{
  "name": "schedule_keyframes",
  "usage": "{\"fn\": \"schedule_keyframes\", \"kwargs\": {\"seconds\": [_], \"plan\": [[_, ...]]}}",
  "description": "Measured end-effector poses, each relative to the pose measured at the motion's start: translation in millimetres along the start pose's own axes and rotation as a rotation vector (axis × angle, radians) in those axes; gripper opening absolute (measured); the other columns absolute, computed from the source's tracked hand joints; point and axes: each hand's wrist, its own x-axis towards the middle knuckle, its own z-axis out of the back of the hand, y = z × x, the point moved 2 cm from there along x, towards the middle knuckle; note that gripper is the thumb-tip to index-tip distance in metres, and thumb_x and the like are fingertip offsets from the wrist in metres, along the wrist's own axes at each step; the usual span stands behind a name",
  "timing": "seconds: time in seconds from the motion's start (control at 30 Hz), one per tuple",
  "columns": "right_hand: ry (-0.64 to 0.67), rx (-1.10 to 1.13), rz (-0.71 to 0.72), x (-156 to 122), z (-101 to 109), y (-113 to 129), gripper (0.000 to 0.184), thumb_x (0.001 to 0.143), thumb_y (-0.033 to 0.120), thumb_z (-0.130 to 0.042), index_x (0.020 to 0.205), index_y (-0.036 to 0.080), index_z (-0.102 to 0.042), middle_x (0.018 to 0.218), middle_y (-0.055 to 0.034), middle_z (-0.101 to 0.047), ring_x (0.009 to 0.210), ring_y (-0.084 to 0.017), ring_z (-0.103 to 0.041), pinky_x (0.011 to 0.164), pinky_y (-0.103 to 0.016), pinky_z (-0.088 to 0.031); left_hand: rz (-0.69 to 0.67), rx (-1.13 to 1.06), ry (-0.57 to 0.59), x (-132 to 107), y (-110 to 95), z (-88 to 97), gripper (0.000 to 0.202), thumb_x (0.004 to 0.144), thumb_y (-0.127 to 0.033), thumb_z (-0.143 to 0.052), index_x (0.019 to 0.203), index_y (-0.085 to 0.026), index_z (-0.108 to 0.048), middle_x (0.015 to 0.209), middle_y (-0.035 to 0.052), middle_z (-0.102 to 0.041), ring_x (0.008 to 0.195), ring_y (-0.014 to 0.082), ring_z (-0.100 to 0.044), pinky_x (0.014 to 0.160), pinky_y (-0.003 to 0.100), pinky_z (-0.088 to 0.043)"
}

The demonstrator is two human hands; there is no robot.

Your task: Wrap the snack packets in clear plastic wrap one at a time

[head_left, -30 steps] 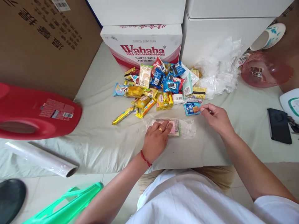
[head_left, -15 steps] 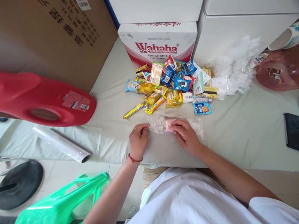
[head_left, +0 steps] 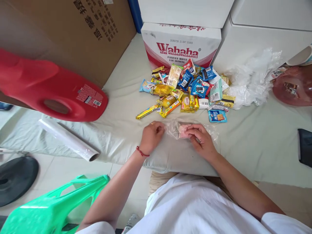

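Note:
A clear plastic bag (head_left: pixel 174 129) with a pink snack pack (head_left: pixel 182 129) inside lies on the pale sheet-covered surface (head_left: pixel 122 130) in front of me. My left hand (head_left: pixel 151 138), with a red string at the wrist, pinches the bag's left end with curled fingers. My right hand (head_left: pixel 202 141) presses its fingers down on the pink pack through the bag. Just beyond lies a heap of wrapped snacks (head_left: pixel 187 89), with one blue pack (head_left: pixel 217 116) lying apart at its near right.
A red jug (head_left: pixel 48 87) lies on its side at left, a roll of clear film (head_left: pixel 69 139) near it at the edge. Cardboard boxes and a Wahaha carton (head_left: pixel 181 44) stand behind. Crumpled clear bags (head_left: pixel 253 79), a reddish bowl (head_left: pixel 293 86) and a black phone (head_left: pixel 305 146) are at right. A green stool (head_left: pixel 53 208) stands below.
My right hand came from the blue pack to the pink pack in the bag. My left hand slid off the pack to the bag's left end. The view has shifted left.

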Motion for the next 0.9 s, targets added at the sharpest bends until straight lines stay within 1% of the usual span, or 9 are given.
{"fn": "schedule_keyframes", "kwargs": {"seconds": [0.1, 0.17, 0.33, 0.43, 0.5, 0.6, 0.73, 0.83, 0.9], "plan": [[-0.01, 0.021, -0.006, 0.5, -0.7, 0.6, 0.029, 0.099, 0.014, -0.05, 0.113, 0.029, -0.07, 0.118, -0.0079, -0.063, 0.113, -0.022, -0.065, 0.098, -0.045, -0.057, 0.261, -0.277, -0.202, -0.3, 18.7, 13.4, 0.019, 0.086, -0.036, -0.059, 0.089, -0.019, -0.067, 0.067, -0.0029, -0.056, 0.057, 0.0121, -0.046, 0.056, 0.025, -0.038], [-0.013, 0.031, -0.012, 0.5, -1.0, 0.8, 0.029, 0.099, 0.013, -0.051, 0.113, 0.03, -0.07, 0.118, -0.0075, -0.063, 0.114, -0.022, -0.065, 0.099, -0.045, -0.056, 0.281, -0.327, -0.265, -3.1, 22.4, 17.4, 0.02, 0.085, -0.037, -0.061, 0.091, -0.019, -0.066, 0.071, -0.0029, -0.057, 0.058, 0.0113, -0.046, 0.055, 0.025, -0.037], [-0.019, 0.031, -0.007, 0.5, -0.3, 0.3, 0.029, 0.097, 0.011, -0.053, 0.112, 0.029, -0.07, 0.119, -0.0068, -0.063, 0.114, -0.022, -0.064, 0.1, -0.044, -0.055, -0.14, 0.036, -0.035, -2.2, -4.1, 5.6, 0.031, 0.084, -0.041, -0.071, 0.106, -0.02, -0.075, 0.095, 0.0064, -0.066, 0.09, 0.0213, -0.059, 0.085, 0.037, -0.05], [-0.009, 0.028, -0.001, 0.9, 0.1, -0.3, 0.028, 0.097, 0.011, -0.053, 0.111, 0.029, -0.071, 0.118, -0.007, -0.063, 0.114, -0.022, -0.064, 0.1, -0.044, -0.055, -0.25, 0.318, 0.115, 8.8, -19.0, -4.6, 0.056, 0.075, -0.043, -0.084, 0.126, -0.025, -0.073, 0.109, 0.0109, -0.066, 0.103, 0.0307, -0.057, 0.093, 0.047, -0.048], [-0.004, 0.025, -0.004, 0.9, -0.1, -1.0, 0.028, 0.097, 0.012, -0.053, 0.111, 0.029, -0.07, 0.118, -0.0071, -0.063, 0.114, -0.022, -0.064, 0.1, -0.045, -0.056, -0.291, 0.364, 0.176, 16.4, -22.3, -4.5, 0.04, 0.078, -0.037, -0.08, 0.117, -0.025, -0.077, 0.107, 0.011, -0.067, 0.103, 0.0312, -0.056, 0.092, 0.047, -0.047], [-0.02, 0.029, -0.001, 0.8, -1.0, -2.7, 0.029, 0.097, 0.012, -0.053, 0.112, 0.03, -0.07, 0.119, -0.007, -0.063, 0.114, -0.023, -0.064, 0.099, -0.046, -0.056, -0.301, 0.15, 0.154, 19.4, -16.3, 9.7, 0.013, 0.087, -0.03, -0.069, 0.088, -0.022, -0.078, 0.089, 0.0077, -0.067, 0.091, 0.0247, -0.058, 0.089, 0.042, -0.047], [-0.037, 0.032, -0.006, 0.3, -2.2, -4.4, 0.029, 0.096, 0.012, -0.052, 0.11, 0.03, -0.071, 0.119, -0.0067, -0.064, 0.113, -0.022, -0.064, 0.099, -0.046, -0.057, -0.153, -0.298, 0.035, 6.1, 0.8, 34.1, 0.016, 0.079, -0.036, -0.076, 0.079, -0.021, -0.075, 0.088, 0.006, -0.066, 0.085, 0.0199, -0.06, 0.083, 0.037, -0.05], [-0.036, 0.026, -0.027, 0.1, -2.4, -4.2, 0.028, 0.096, 0.013, -0.053, 0.109, 0.03, -0.071, 0.118, -0.007, -0.064, 0.113, -0.023, -0.065, 0.099, -0.046, -0.057, 0.002, -0.619, 0.07, -0.8, 3.5, 35.6, 0.023, 0.078, -0.04, -0.074, 0.073, -0.019, -0.069, 0.099, 0.0094, -0.07, 0.09, 0.021, -0.066, 0.076, 0.034, -0.054], [-0.04, 0.03, -0.032, 0.3, -2.2, -4.0, 0.028, 0.096, 0.012, -0.052, 0.109, 0.029, -0.071, 0.118, -0.0071, -0.064, 0.114, -0.023, -0.064, 0.099, -0.046, -0.057, 0.134, -0.693, 0.115, 3.2, -0.3, 30.1, 0.028, 0.078, -0.046, -0.072, 0.079, -0.018, -0.067, 0.098, 0.0092, -0.071, 0.076, 0.0179, -0.067, 0.059, 0.028, -0.05]]}}
